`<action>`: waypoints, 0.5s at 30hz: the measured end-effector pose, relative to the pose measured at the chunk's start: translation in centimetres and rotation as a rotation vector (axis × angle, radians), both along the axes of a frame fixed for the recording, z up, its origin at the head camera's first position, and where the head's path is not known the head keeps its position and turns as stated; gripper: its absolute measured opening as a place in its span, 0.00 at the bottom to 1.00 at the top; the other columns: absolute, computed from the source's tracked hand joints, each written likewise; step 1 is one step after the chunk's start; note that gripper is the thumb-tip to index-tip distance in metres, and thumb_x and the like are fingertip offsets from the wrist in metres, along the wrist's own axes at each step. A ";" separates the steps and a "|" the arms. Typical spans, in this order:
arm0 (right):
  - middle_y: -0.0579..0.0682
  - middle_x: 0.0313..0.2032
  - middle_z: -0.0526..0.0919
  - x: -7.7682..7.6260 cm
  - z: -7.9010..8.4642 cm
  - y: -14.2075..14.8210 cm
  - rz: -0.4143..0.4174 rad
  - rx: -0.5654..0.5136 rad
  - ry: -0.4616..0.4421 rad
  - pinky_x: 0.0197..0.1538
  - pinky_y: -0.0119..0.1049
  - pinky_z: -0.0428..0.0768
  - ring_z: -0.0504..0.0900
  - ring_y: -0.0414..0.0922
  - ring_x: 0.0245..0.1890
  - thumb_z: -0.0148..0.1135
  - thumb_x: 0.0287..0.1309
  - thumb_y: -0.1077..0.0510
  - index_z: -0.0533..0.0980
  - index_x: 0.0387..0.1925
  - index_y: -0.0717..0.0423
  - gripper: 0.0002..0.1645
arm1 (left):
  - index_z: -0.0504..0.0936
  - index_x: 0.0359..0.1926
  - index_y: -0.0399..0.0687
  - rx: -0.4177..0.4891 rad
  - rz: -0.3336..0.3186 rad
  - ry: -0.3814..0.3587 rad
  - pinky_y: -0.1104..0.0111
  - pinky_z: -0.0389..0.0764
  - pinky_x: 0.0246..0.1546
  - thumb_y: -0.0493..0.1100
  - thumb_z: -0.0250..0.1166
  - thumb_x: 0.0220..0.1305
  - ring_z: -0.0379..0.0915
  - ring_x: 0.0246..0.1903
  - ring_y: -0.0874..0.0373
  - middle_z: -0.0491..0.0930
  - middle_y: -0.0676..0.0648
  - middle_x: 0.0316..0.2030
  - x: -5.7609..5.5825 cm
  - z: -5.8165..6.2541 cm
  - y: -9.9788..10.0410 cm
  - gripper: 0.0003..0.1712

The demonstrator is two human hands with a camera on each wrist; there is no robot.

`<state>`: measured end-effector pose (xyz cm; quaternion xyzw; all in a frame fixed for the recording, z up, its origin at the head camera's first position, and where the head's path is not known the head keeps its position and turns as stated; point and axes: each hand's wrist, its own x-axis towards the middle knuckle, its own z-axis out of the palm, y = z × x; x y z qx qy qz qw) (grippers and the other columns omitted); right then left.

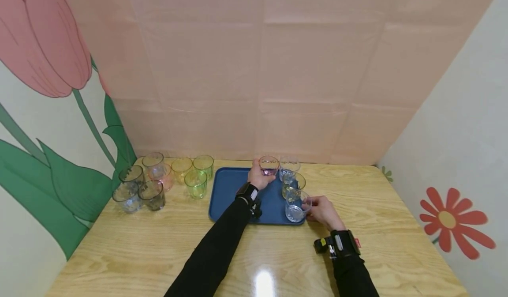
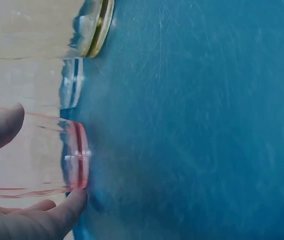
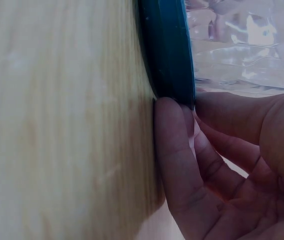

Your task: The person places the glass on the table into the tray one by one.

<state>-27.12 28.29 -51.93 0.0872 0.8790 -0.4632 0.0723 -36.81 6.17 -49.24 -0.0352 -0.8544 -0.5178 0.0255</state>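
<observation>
Near the back of the blue tray (image 1: 228,200), my left hand (image 1: 259,178) grips a pink-tinted drinking glass (image 1: 270,166). In the left wrist view the thumb and fingers lie on opposite sides of this pink glass (image 2: 79,155). Its base is at the tray surface; whether it touches, I cannot tell. My right hand (image 1: 323,211) pinches the tray's rim (image 3: 174,55) by its front right corner, thumb above and a finger at the side. Along the tray's right side stand a clear glass (image 1: 289,168), a yellowish glass (image 1: 294,184) and another clear glass (image 1: 296,208).
Left of the tray stand two green glasses (image 1: 196,184) and a yellow glass (image 1: 182,170). Further left is a cluster of several grey, clear and pink glasses (image 1: 152,195). A pink-covered wall (image 1: 258,89) rises behind the wooden table (image 1: 131,253).
</observation>
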 end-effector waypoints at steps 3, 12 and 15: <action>0.56 0.39 0.83 0.1 0.0 0.1 0.006 -0.001 -0.004 0.34 0.38 0.85 0.82 0.43 0.33 0.60 0.64 0.63 0.80 0.49 0.65 0.14 | 0.59 0.69 0.45 -0.010 -0.035 0.027 0.50 0.71 0.62 0.38 0.78 0.48 0.69 0.61 0.39 0.71 0.33 0.62 0.0 -0.1 -0.4 0.50; 0.55 0.40 0.82 -0.2 0.2 0.1 0.002 0.017 -0.024 0.36 0.38 0.85 0.81 0.43 0.35 0.60 0.65 0.62 0.80 0.49 0.63 0.13 | 0.54 0.72 0.47 -0.040 -0.100 0.023 0.49 0.73 0.60 0.39 0.77 0.50 0.68 0.62 0.40 0.68 0.34 0.64 0.9 0.7 -1.1 0.54; 0.54 0.40 0.82 -0.1 0.2 0.0 -0.004 0.017 -0.029 0.36 0.38 0.85 0.81 0.43 0.34 0.60 0.65 0.62 0.80 0.48 0.63 0.12 | 0.54 0.73 0.48 -0.036 -0.112 0.049 0.49 0.72 0.60 0.43 0.77 0.51 0.67 0.63 0.40 0.66 0.34 0.64 1.6 1.2 -1.7 0.54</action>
